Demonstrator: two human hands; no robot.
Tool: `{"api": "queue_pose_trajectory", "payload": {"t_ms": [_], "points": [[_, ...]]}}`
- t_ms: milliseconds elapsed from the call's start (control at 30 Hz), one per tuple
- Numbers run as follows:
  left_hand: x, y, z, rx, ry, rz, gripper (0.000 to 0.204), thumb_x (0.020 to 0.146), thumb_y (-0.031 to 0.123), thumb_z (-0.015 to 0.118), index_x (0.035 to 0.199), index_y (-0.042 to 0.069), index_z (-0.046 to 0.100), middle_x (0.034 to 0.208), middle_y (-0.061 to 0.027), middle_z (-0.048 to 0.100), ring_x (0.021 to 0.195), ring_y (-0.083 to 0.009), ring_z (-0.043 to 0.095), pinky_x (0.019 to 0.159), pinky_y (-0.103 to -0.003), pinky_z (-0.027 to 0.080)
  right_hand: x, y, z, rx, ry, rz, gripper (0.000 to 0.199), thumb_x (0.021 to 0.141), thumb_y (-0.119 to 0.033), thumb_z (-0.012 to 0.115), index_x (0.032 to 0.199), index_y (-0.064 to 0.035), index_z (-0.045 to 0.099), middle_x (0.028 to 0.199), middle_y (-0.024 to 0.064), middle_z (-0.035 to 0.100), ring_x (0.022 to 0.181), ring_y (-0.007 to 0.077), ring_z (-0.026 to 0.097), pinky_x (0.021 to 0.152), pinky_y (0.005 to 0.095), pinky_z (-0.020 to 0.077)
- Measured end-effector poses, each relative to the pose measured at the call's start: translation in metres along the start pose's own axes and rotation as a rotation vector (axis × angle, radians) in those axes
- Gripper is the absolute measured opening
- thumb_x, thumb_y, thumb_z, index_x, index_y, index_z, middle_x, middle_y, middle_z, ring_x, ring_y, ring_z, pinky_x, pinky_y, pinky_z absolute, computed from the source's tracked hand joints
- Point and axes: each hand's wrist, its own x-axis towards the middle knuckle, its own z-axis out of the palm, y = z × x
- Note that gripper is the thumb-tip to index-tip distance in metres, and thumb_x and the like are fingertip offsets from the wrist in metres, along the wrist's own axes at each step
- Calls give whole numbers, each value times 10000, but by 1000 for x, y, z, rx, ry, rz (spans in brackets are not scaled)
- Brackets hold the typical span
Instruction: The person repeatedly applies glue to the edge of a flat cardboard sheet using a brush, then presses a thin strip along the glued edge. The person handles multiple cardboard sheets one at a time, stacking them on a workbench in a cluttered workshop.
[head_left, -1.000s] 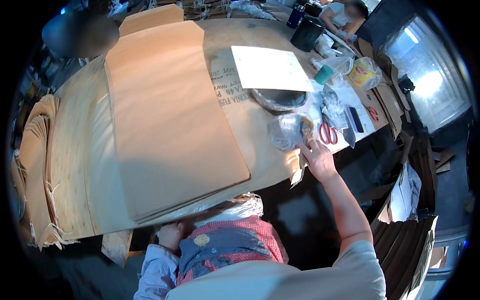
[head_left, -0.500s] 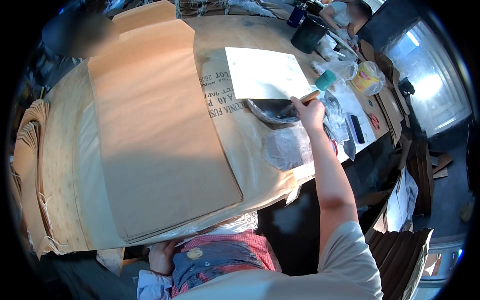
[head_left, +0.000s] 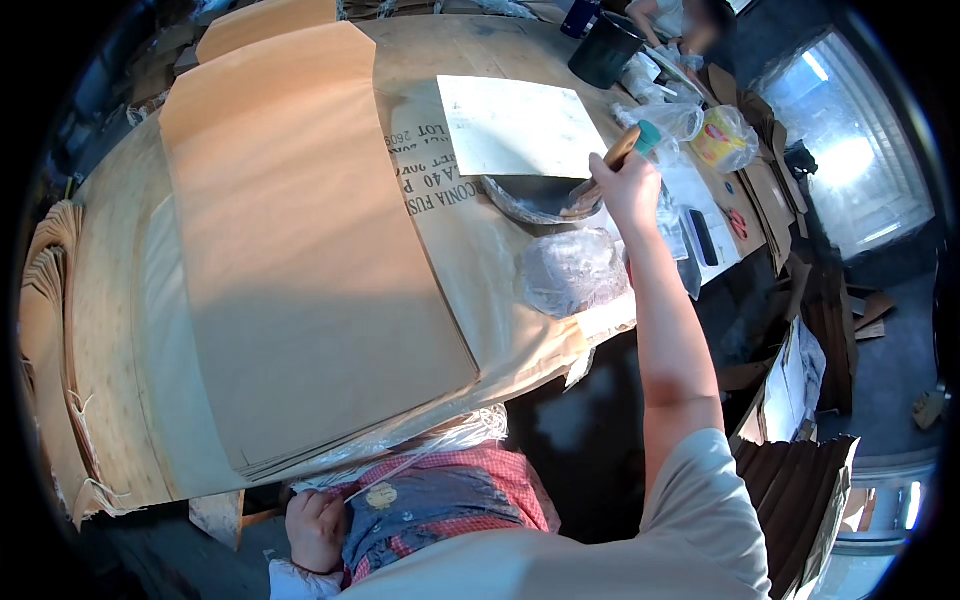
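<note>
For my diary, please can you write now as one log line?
right hand: holding wooden-handled tool at bowl | left hand: beside checked cloth | white sheet: partly over bowl

Rows of black printed letters and numbers [head_left: 432,185] on the tan paper cover [head_left: 465,242]

Obstacle over bowl [head_left: 518,209]: white board [head_left: 519,127]

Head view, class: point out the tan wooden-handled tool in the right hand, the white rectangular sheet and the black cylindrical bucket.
Tan wooden-handled tool [head_left: 624,146], head view: bare upper part of its handle.
White rectangular sheet [head_left: 520,128], head view: middle of its upper face.
Black cylindrical bucket [head_left: 602,56], head view: outer side wall.
</note>
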Motion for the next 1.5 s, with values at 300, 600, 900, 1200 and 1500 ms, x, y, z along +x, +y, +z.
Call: {"api": "queue_pose_trajectory", "payload": {"t_ms": [300, 600, 900, 1200, 1500], "points": [[1, 6, -8, -216, 28, -129, 78, 685, 19, 660, 762, 30, 660, 739, -98, 604, 685, -300, 588, 630, -398, 457, 4, -5, -9, -60, 62, 2, 403, 713, -357, 736, 699, 30, 626, 668, 201, 646, 664, 348, 662, 659, 401, 527], [0, 8, -19, 67, -42, -27, 103, 572, 29, 635, 672, 35, 615, 686, -72, 524, 690, -257, 537, 576, -374, 419, -10, -6, -2, 37, 81, 52, 437, 724, -385, 728, 713, 41, 629, 683, 199, 653, 686, 347, 663, 684, 391, 522], [4, 13, -19, 40, 12, -22, 121, 593, -2, 638, 701, 40, 602, 783, -95, 556, 804, -283, 543, 665, -407, 417, 19, -4, -35, -120, 95, 64, 418, 733, -362, 666, 762, 54, 649, 721, 249, 646, 734, 360, 672, 701, 411, 521], [-8, -8, -19, -64, 78, 41, 147, 604, -14, 655, 748, 3, 633, 817, -90, 608, 808, -277, 563, 672, -389, 455, -122, -98, -64, 1106, -144, 226, 242, 856, -192, 682, 842, 49, 661, 666, 28, 568, 504, 86, 438, 460, 226, 336], [-43, -17, -35, 130, 84, -243, 111, 602, -1, 631, 698, -35, 587, 995, -162, 597, 922, -318, 550, 752, -402, 474, -246, -232, -16, 715, -920, -597, 217, 748, -43, 724, 956, 7, 681, 785, 112, 650, 665, 195, 603, 596, 282, 467]]}}
